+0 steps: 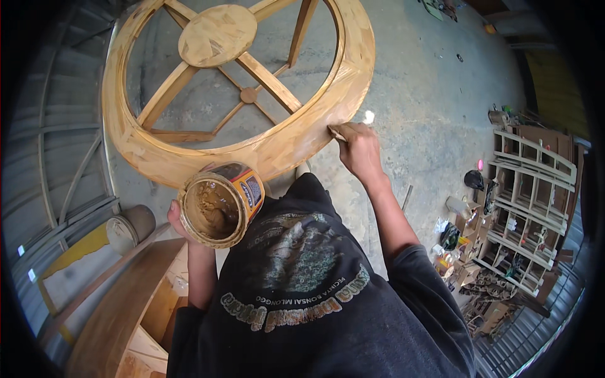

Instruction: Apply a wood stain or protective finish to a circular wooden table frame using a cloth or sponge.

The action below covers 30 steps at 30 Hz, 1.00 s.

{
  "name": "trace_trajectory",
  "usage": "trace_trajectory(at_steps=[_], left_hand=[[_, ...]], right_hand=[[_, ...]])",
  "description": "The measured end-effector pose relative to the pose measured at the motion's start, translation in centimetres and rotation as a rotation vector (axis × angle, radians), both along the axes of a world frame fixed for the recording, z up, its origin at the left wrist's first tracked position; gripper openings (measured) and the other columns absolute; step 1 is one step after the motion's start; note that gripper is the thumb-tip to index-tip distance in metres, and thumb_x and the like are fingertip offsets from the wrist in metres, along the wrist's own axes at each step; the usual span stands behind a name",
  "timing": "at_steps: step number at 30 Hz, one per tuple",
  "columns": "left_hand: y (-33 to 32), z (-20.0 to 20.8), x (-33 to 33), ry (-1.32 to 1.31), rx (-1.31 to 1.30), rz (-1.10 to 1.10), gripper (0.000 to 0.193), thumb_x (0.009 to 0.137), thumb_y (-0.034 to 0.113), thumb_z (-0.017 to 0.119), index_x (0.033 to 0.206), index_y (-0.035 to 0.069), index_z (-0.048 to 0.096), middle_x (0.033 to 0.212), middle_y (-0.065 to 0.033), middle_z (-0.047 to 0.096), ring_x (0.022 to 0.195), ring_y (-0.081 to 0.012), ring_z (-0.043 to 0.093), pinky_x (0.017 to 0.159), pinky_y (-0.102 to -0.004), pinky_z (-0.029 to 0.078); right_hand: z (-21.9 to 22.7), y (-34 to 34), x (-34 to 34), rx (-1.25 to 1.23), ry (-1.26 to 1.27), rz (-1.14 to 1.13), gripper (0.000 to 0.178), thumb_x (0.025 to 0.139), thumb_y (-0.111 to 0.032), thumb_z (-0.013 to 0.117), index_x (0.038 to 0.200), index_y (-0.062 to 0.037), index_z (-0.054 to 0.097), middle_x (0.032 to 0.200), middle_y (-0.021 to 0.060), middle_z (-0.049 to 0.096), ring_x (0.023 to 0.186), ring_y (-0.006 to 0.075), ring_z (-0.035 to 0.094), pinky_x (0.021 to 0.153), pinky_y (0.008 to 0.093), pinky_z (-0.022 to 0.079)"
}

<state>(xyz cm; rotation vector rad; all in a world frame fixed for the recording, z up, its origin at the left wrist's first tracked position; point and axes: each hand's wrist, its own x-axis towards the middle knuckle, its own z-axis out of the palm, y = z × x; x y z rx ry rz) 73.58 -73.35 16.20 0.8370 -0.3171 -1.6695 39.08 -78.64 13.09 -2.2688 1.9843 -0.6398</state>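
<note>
My left hand [176,219] is wrapped round an open can [252,189] with a yellow, red and dark label. The can is tilted toward me, and brown paste [214,208] coats its inside and rim. Ahead of me stands a round wooden table frame [309,142] with a broad ring, crossing spokes and a round centre disc [217,35]. My right hand [360,151] is at the ring's near right edge, its fingers closed in a pinch. What they hold is mostly hidden; only a small brownish tip shows against the wood. Pale smears mark the ring's surface.
Below the frame, braces meet at a small disc [249,95] over the concrete floor [428,132]. A curved wooden cabinet piece [113,315] and a drum [135,227] stand at the left. Slatted wooden frames [523,214] and clutter line the right wall.
</note>
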Motion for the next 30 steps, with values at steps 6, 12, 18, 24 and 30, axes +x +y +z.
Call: trace_trajectory(at_steps=[6, 12, 18, 24, 30], left_hand=[[0.5, 1.4, 2.1, 0.049, -0.023, -0.071, 0.101, 0.079, 0.063, 0.048, 0.139, -0.015, 0.030, 0.125, -0.0254, 0.054, 0.113, -0.0312, 0.057, 0.096, -0.0422, 0.047], [0.8, 0.9, 4.5, 0.028, 0.010, -0.101, 0.101, 0.079, 0.063, 0.049, 0.139, -0.015, 0.029, 0.120, -0.0231, 0.057, 0.109, -0.0283, 0.059, 0.094, -0.0394, 0.048], [2.0, 0.6, 8.2, 0.060, -0.053, -0.162, 0.101, 0.079, 0.063, 0.049, 0.139, -0.015, 0.030, 0.120, -0.0230, 0.058, 0.108, -0.0286, 0.060, 0.093, -0.0396, 0.049], [2.0, -0.3, 12.5, 0.111, -0.045, -0.177, 0.101, 0.079, 0.062, 0.050, 0.140, -0.016, 0.027, 0.120, -0.0239, 0.057, 0.108, -0.0299, 0.060, 0.092, -0.0405, 0.050], [1.1, -2.0, 15.5, 0.090, -0.033, -0.179, 0.101, 0.080, 0.062, 0.050, 0.140, -0.016, 0.027, 0.121, -0.0243, 0.057, 0.109, -0.0302, 0.060, 0.092, -0.0410, 0.050]], right_hand=[[-0.1, 2.7, -0.9, 0.014, -0.351, -0.182, 0.026, 0.077, -0.004, 0.062, 0.102, -0.0025, 0.068, 0.096, 0.0154, 0.068, 0.084, 0.0322, 0.064, 0.077, 0.0386, 0.052], [-2.0, -0.3, -0.5, -0.187, 0.033, 0.067, 0.042, 0.072, 0.002, 0.062, 0.113, -0.0085, 0.067, 0.113, 0.0079, 0.066, 0.098, 0.0313, 0.059, 0.082, 0.0396, 0.049], [-0.3, 2.8, 3.5, -0.016, 0.081, -0.038, 0.036, 0.074, 0.005, 0.061, 0.108, -0.0051, 0.068, 0.109, 0.0107, 0.066, 0.096, 0.0316, 0.059, 0.085, 0.0401, 0.048], [-1.1, -3.4, 3.3, -0.029, 0.017, -0.091, 0.025, 0.081, -0.001, 0.055, 0.102, -0.0032, 0.068, 0.103, 0.0157, 0.066, 0.096, 0.0335, 0.062, 0.087, 0.0419, 0.047], [-2.0, -1.2, 10.4, 0.074, 0.083, -0.225, 0.014, 0.080, -0.011, 0.062, 0.091, -0.0106, 0.070, 0.085, 0.0083, 0.064, 0.084, 0.0287, 0.061, 0.070, 0.0413, 0.040]])
